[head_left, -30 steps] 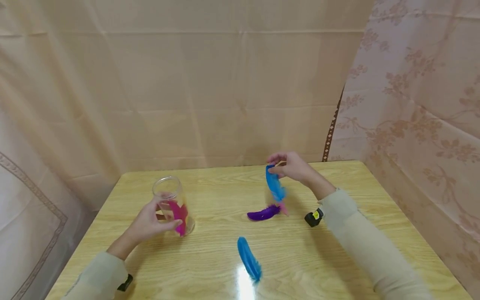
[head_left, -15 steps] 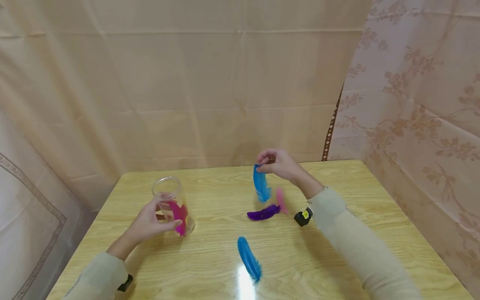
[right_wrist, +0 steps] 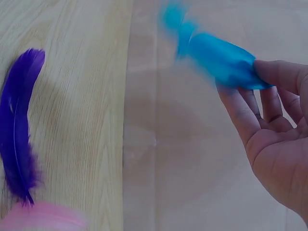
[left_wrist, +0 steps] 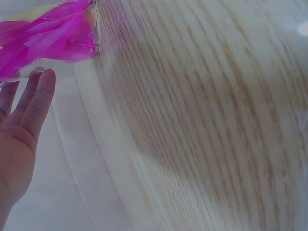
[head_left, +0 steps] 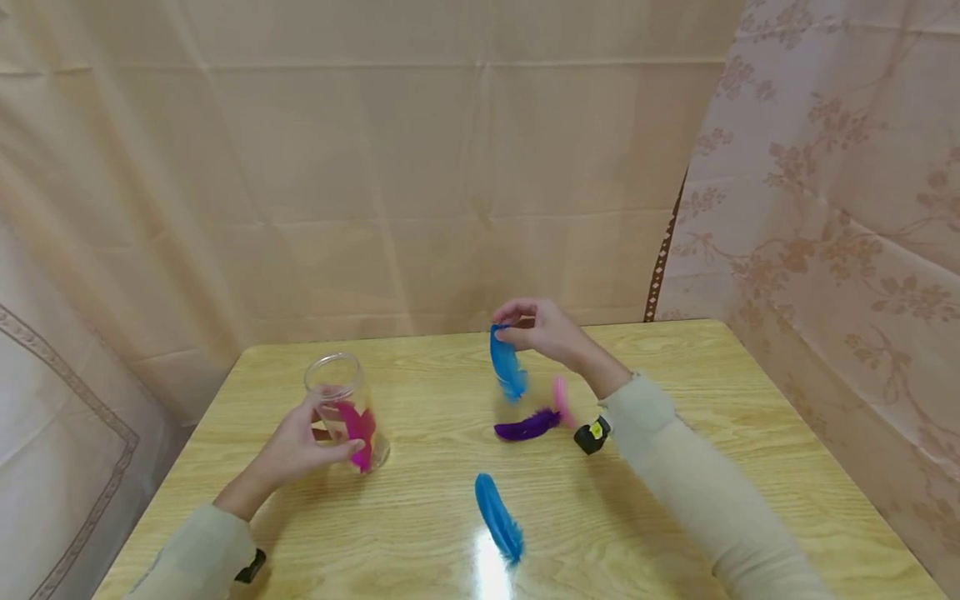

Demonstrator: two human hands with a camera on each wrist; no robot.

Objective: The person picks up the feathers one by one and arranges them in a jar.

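Note:
At the table's left, my left hand [head_left: 303,446] grips a clear cup [head_left: 335,367] standing upright, thumb on its near side and fingers behind. Inside the cup are magenta feathers [head_left: 358,429], with a bit of yellow beside them; the left wrist view shows the magenta feathers [left_wrist: 53,31] close up. Between thumb and fingers, my right hand [head_left: 543,329] pinches a blue feather [head_left: 506,367] by one end, holding it above the table with its fluffy end hanging down. The right wrist view shows this blue feather [right_wrist: 221,55] partly blurred.
A purple feather [head_left: 525,427] lies below the right hand, its end touching a pink feather [head_left: 562,402]. Nearer the front lies another blue feather [head_left: 498,517] on the wooden table [head_left: 420,533]. A beige curtain [head_left: 375,167] hangs behind, a patterned one [head_left: 840,208] on the right.
My right hand has moved left with the pinched blue feather, away from the pink feather, which now shows fully. My left hand and the cup have stayed in place.

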